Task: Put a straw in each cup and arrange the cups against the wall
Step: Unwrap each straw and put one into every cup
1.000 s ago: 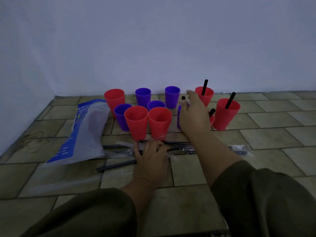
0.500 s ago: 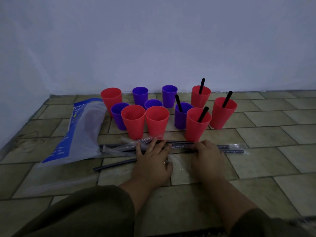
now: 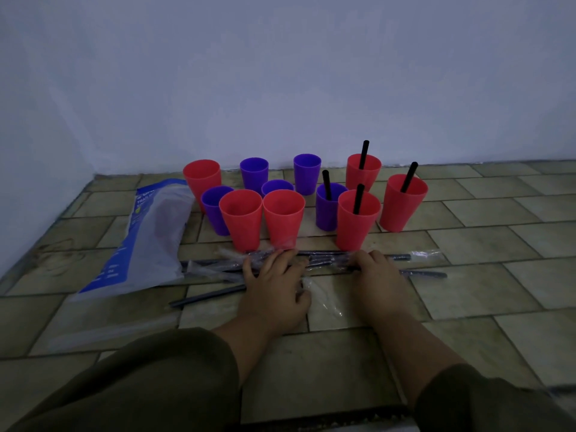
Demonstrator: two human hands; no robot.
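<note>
Left hand lies flat, fingers spread, on the loose straws (slim dark tubes in crinkled clear wrap). Right hand: fingers curled over them, seemingly gripping one. At 12 o'clock, ten smooth tapered plastic cups, four holding black straws, near the wall.

Dark olive long sleeves, left hand and right hand bare

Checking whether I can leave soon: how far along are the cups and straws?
Done: four cups hold straws, the back red cup, rightmost red cup, front-right red cup and a purple cup. In hand: left hand and right hand rest on the wrapped straws. Left: seven empty cups, and lining all up along the wall.
</note>
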